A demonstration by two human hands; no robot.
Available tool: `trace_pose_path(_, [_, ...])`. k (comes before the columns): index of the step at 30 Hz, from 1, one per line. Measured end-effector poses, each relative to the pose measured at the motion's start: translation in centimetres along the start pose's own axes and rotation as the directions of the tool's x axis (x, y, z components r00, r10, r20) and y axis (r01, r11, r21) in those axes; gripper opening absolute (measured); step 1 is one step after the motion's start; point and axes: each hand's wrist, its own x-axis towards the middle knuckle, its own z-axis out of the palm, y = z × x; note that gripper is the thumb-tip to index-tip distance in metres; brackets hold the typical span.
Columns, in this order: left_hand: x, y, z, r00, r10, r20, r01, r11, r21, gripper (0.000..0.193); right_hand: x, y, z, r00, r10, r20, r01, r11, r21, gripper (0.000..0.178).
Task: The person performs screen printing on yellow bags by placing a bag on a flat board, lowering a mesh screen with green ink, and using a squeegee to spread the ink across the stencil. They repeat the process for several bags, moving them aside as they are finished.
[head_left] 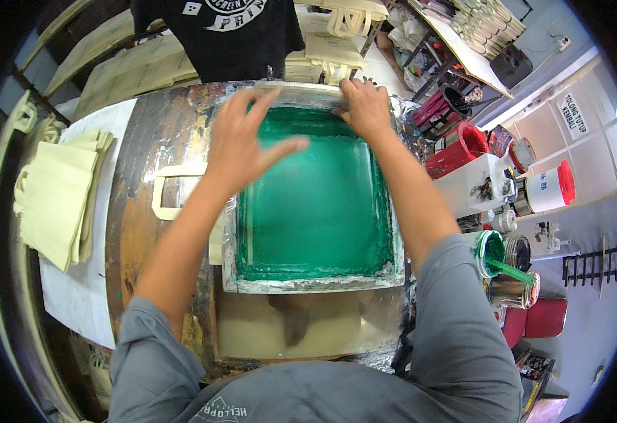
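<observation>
A screen-printing frame (315, 285) lies on the table in front of me, its mesh (315, 204) coated with wet green ink. Across its far end rests a long pale bar that looks like a squeegee (301, 86); its blade is hard to make out. My right hand (366, 109) has its fingers curled over the bar's right end. Slightly blurred, my left hand (246, 141) hovers above the frame's far left corner, fingers and thumb spread, holding nothing. From under the frame's left side a cream tote bag's handle (159, 192) sticks out.
A stack of cream bags (62, 197) sits on the left. A black T-shirt (231, 35) hangs beyond the table. Along the right stand a red bucket (456, 151), a white-and-red container (550, 187) and an open green ink pot (490, 250) with a green stick.
</observation>
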Motion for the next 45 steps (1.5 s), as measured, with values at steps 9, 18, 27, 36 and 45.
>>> trace_pose_path(9, [4.7, -3.7, 10.6, 0.996, 0.077, 0.036, -0.085, 0.927, 0.365, 0.069, -1.6, -0.4, -1.2, 0.995, -0.023, 0.093, 0.019, 0.999, 0.042, 0.058])
trace_pose_path(18, [-5.3, 2.8, 4.4, 0.995, 0.098, 0.036, -0.104, 0.948, 0.3, 0.061, -13.0, -5.4, -7.5, 0.983, -0.013, 0.183, -0.017, 0.987, 0.162, 0.054])
trace_pose_path(27, [-12.3, 12.6, -5.4, 0.993, 0.034, 0.116, -0.054, 0.983, 0.177, 0.06, -22.7, -10.7, -17.3, 0.958, -0.042, 0.283, -0.024, 0.974, 0.226, 0.051])
trace_pose_path(36, [-23.6, 7.6, -8.9, 0.845, -0.448, 0.293, 0.408, 0.893, 0.19, 0.119, -26.7, -11.0, -17.0, 0.991, -0.049, 0.128, -0.001, 0.932, 0.362, 0.047])
trace_pose_path(45, [-18.4, 10.7, -10.8, 0.744, -0.663, 0.081, 0.556, 0.548, -0.625, 0.114, -22.2, -10.6, -23.6, 0.982, 0.043, -0.183, 0.007, 0.965, 0.26, 0.045])
